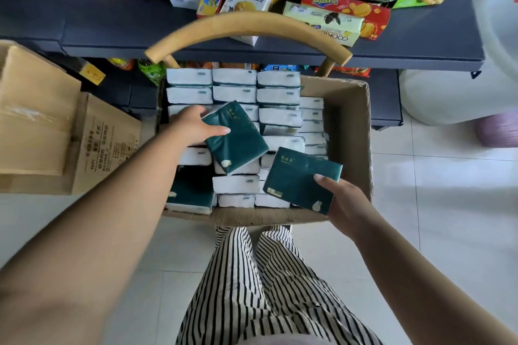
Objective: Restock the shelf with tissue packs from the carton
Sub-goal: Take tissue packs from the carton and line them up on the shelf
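shelf: dark blue-grey shelf unit [112, 28] runs across the top, top level crowded with snack boxes and biscuit packets, only some bare board on the left side

carton: open brown cardboard carton [349, 120] sits on a wooden chair with a curved backrest [246, 28], right in front of the shelf, packed with white-sided tissue packs [234, 94] stood on edge

spare box: another brown cardboard box [106, 143] on the floor to the left

left hand [193, 126]: thumb on top, fingers under, gripping a dark green tissue pack [235, 138] lifted over the carton

right hand [346, 199]: same deal, gripping a second dark green tissue pack [301, 179] by its near corner, above the carton's front edge

step: looks like the pick-up, one pack per hand, nothing shelved yet

next: I'd guess both get carried up to the shelf, needs a free gap first
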A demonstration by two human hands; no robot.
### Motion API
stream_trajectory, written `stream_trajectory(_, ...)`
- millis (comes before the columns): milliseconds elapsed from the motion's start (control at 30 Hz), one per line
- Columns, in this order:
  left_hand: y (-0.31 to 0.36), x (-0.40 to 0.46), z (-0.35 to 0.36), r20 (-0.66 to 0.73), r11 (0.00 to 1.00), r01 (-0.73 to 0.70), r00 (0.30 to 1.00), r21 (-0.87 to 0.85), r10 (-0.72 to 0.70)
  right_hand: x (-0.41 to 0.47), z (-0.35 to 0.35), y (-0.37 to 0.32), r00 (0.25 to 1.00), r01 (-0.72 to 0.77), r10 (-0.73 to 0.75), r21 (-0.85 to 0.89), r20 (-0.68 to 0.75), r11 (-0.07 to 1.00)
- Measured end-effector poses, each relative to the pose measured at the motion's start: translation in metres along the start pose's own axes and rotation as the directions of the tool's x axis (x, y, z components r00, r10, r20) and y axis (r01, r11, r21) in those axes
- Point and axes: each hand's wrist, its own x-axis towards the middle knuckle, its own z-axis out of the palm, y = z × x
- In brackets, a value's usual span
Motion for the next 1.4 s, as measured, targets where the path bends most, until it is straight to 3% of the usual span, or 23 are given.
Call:
stream_trajectory(133,0.015,-0.018,-0.015,0.047,1.0,0.016,0.999,-0.023,-0.015,-0.002,0.004,0.002,0.999,0.005,-0.003,0.04,-0.045,0.999)
stream_trajectory(267,0.023,-0.054,-0.037,-0.054,0.979,0.033,0.998,-0.2,-0.045,-0.012,0.01,-0.009,0.997,0.074,-0.074,0.061,-0.004,0.995)
stream_trajectory(400,0.031,-0.103,-0.065,-0.048,0.825,-0.004,0.998,-0.565,-0.028,-0.027,0.028,-0.035,0.97,0.221,-0.222,0.018,0.098,0.975)
stream_trajectory(600,0.051,-0.154,-0.119,-0.148,0.571,-0.191,0.982,-0.799,0.12,-0.06,0.083,-0.099,0.854,0.456,-0.449,0.039,0.262,0.889)
stream_trajectory(700,0.057,-0.166,-0.155,-0.224,0.551,-0.298,0.954,-0.78,0.199,-0.079,0.113,-0.132,0.804,0.508,-0.512,0.099,0.301,0.856)
stream_trajectory(1000,0.045,-0.178,-0.315,-0.38,0.582,-0.569,0.822,-0.581,0.424,-0.137,0.25,-0.212,0.623,0.739,-0.687,0.006,0.375,0.674)
stream_trajectory(1267,0.012,-0.168,-0.449,-0.533,0.465,-0.69,0.723,-0.554,0.438,-0.165,0.397,-0.256,0.427,0.894,-0.817,-0.047,0.389,0.445)
stream_trajectory(1400,-0.003,-0.161,-0.491,-0.576,0.431,-0.721,0.692,-0.542,0.435,-0.174,0.446,-0.271,0.357,0.929,-0.814,-0.082,0.458,0.362)
